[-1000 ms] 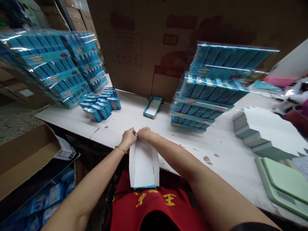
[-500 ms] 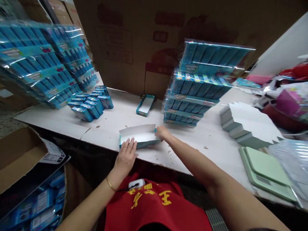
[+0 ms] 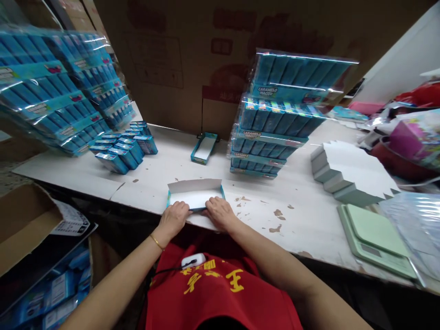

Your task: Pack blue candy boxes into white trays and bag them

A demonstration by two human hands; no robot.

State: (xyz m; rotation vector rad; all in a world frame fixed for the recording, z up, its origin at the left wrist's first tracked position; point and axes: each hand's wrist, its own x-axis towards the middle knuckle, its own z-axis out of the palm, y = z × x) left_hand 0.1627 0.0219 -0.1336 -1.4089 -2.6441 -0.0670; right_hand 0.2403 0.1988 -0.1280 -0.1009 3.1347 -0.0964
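Observation:
An open cardboard tray (image 3: 195,185), white inside and blue outside, lies at the table's front edge with its back wall standing. My left hand (image 3: 174,217) has its fingers curled over the left part of the tray's near wall. On the same wall, further right, my right hand (image 3: 220,212) grips with bent fingers. Both thumbs are hidden below the wall. Behind it sits a smaller blue tray (image 3: 205,148) with a white inside.
Small blue boxes (image 3: 120,153) stand in a group at the left, near wrapped stacks (image 3: 58,110). Another wrapped stack (image 3: 271,133) is right of centre. Flat white card pieces (image 3: 354,172) and a green scale (image 3: 378,238) lie at the right. An open carton (image 3: 27,220) is lower left.
My right hand has moved from the tray's right end to its near wall, close to my left hand. My left hand's fingers, flatter before, are now curled over that wall.

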